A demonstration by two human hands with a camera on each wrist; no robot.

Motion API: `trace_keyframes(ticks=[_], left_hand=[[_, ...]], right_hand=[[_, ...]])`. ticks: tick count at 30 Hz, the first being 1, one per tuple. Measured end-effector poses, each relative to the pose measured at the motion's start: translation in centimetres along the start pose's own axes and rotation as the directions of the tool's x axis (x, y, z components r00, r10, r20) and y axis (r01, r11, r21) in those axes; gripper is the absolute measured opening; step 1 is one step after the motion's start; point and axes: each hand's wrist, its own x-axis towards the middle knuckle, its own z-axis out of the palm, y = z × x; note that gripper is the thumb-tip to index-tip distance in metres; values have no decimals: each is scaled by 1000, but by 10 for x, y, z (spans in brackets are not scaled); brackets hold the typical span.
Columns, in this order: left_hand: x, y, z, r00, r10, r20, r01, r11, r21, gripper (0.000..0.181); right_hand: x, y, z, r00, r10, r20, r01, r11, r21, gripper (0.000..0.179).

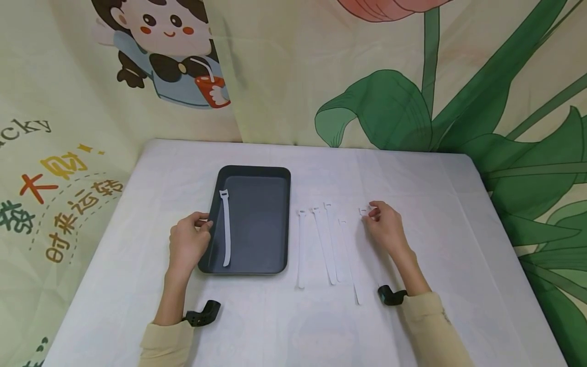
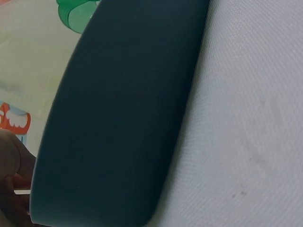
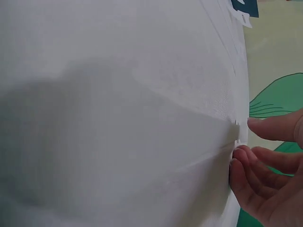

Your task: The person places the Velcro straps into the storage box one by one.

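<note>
My left hand [image 1: 189, 242] is at the left rim of a dark grey rectangular tray [image 1: 259, 262], its thumb and bent fingers pinching the edge. In the left wrist view the tray's outer wall [image 2: 123, 109] hides the fingertips. One white slotted strap [image 1: 227, 229] lies lengthwise inside the tray. On the right, my right hand [image 1: 386, 229] reaches down to the slotted head of another white strap [image 1: 363, 211]. Thumb and fingers stand apart around that head in the right wrist view, the fingertips [image 3: 239, 153] right at the cloth.
Between tray and right hand, several more white straps lie side by side, among them a left one [image 1: 300, 250] and a right one [image 1: 350, 265]. White cloth [image 1: 321, 331] covers the table. A printed curtain [image 1: 275, 76] hangs behind its far edge.
</note>
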Motion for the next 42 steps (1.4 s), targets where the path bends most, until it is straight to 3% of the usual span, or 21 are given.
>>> trace_keyframes(ticks=[7, 14, 29, 37, 42], left_hand=[[-1, 0, 0, 1000, 4, 0, -4, 1000, 1, 32], [-1, -1, 1, 1000, 0, 0, 0, 1000, 1, 32], [2, -3, 2, 1000, -2, 7, 2, 1000, 0, 32], [1, -2, 1, 1000, -6, 8, 6, 1000, -3, 33], [1, -3, 1, 1000, -6, 6, 6, 1000, -1, 33]], right_hand=[[3, -2, 2, 998, 55, 15, -55, 998, -30, 31], [5, -2, 4, 995, 100, 27, -99, 994, -53, 34], [4, 0, 7, 999, 52, -13, -52, 999, 2, 28], [2, -1, 9, 999, 49, 7, -50, 998, 27, 34], [1, 0, 9, 1000, 24, 2, -24, 1000, 19, 29]])
